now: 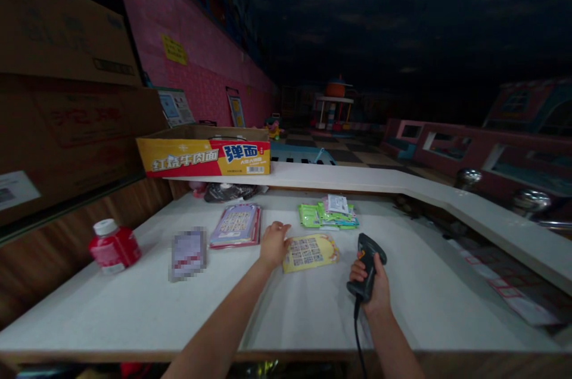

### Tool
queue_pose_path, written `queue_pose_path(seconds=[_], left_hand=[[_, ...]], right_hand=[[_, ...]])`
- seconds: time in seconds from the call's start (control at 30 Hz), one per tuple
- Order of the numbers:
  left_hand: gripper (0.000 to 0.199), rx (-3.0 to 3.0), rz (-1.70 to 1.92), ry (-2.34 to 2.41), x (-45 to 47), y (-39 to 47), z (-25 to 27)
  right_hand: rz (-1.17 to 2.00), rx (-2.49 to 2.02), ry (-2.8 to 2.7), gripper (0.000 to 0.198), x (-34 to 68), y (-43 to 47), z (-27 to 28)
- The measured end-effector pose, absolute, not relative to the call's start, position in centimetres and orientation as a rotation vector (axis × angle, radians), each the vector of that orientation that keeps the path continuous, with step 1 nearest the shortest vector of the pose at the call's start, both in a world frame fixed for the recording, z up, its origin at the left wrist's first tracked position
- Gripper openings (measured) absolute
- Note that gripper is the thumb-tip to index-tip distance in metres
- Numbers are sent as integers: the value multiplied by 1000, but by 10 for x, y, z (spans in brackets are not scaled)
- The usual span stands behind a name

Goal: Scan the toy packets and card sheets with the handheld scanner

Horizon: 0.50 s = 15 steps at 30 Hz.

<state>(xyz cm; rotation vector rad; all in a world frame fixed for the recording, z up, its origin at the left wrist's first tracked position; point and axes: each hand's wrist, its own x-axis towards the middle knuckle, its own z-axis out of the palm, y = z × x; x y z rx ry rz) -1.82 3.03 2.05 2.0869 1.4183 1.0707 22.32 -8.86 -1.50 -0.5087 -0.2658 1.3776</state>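
My right hand [378,286] is wrapped round the handle of a black barcode scanner [367,269], whose cord hangs down past the table's front edge. At the left end of a yellow card [311,251] printed with several code squares, my left hand [274,244] grips the card's edge with curled fingers; the thumb is partly hidden. The card lies on the white table, left of the scanner. Close by on the left is a stack of purple and pink printed packets [236,224]. Behind the card sits a pile of green packets [328,215] with a white one on top.
A red bottle with a white cap [114,248] and a blurred-out flat item [188,252] are on the left. An open noodle carton [203,155] stands on the raised white ledge [339,176]. Large cardboard boxes [80,117] rise at the left, and metal knobs [531,201] at the right.
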Motion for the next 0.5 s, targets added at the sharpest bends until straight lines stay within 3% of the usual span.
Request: queue_pose_path(seconds=[0.17,0.3,0.5], left_hand=[[24,2279,939,1258,-5,-16,-7],[35,2190,1105,1111,8,-33,-28],[38,2396,748,1256,31,-21,-14]], right_hand=[[1392,-533,-255,41,223,-88,-13],[1423,-501,-210,40,223,-87,-13],[1424,-498,-211,39,223,-88,-12]])
